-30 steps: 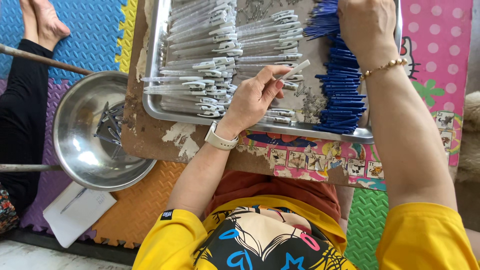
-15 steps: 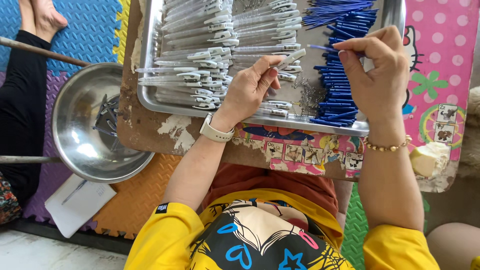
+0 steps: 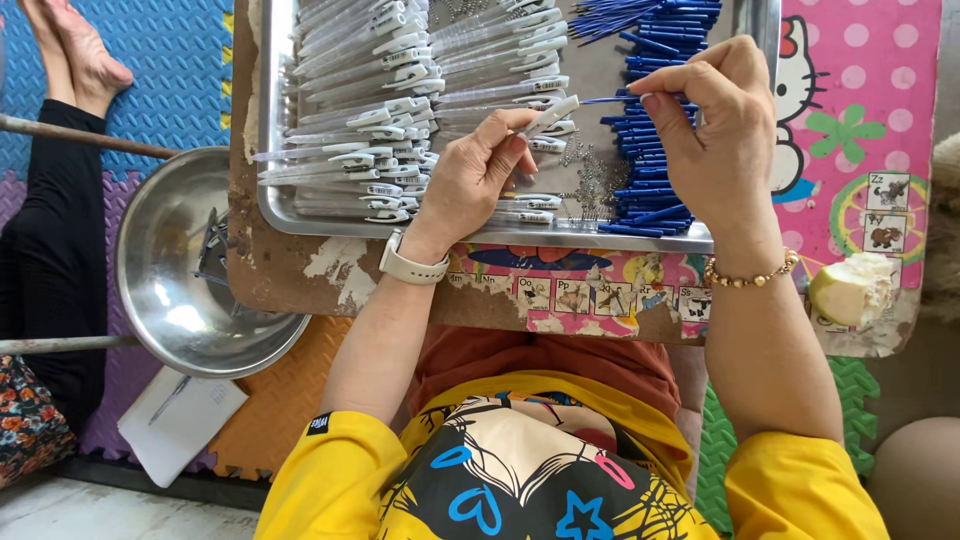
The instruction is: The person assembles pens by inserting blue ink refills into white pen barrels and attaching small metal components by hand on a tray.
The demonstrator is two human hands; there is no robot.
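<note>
The left hand (image 3: 475, 175) pinches a clear pen barrel (image 3: 552, 116) between its fingertips above the metal tray (image 3: 500, 236). The right hand (image 3: 715, 125), just beside it, grips a thin blue refill (image 3: 610, 99) pointing toward the barrel. Blue refills (image 3: 645, 190) lie stacked under the right hand.

The metal tray (image 3: 500, 236) runs off the top edge, cutting off its clear pen barrels (image 3: 350, 60) and blue refills (image 3: 660, 40). The small springs (image 3: 590, 175) are too tiny to tell apart.

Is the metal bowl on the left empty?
No, the metal bowl holds a few finished pens near its upper rim.
</note>
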